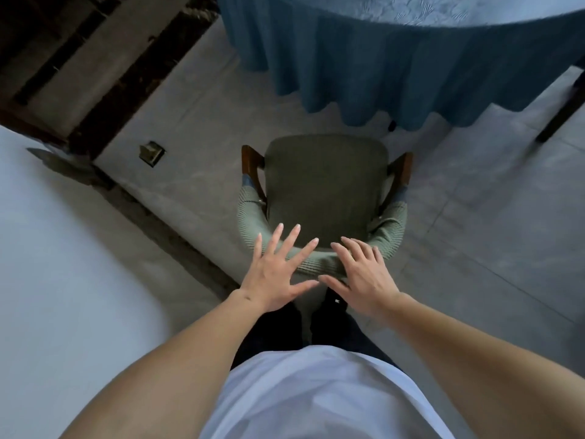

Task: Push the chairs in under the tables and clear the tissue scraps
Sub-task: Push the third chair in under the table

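Left hand (276,274): fingers spread flat on the armchair (326,188) backrest top
Right hand (361,274): fingers loose, resting there too — gripping nothing
Table (411,52): blue-skirted — beyond the fingertips, chair not under

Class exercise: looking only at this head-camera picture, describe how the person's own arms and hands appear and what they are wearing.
Both forearms are bare to the picture's lower edge, with no sleeves in view. The left hand and the right hand wear no gloves, and no rings, watch or bracelet show. The fingernails are short and unpainted. A small dark mark sits near the left wrist. Below, a light shirt and dark trousers show.
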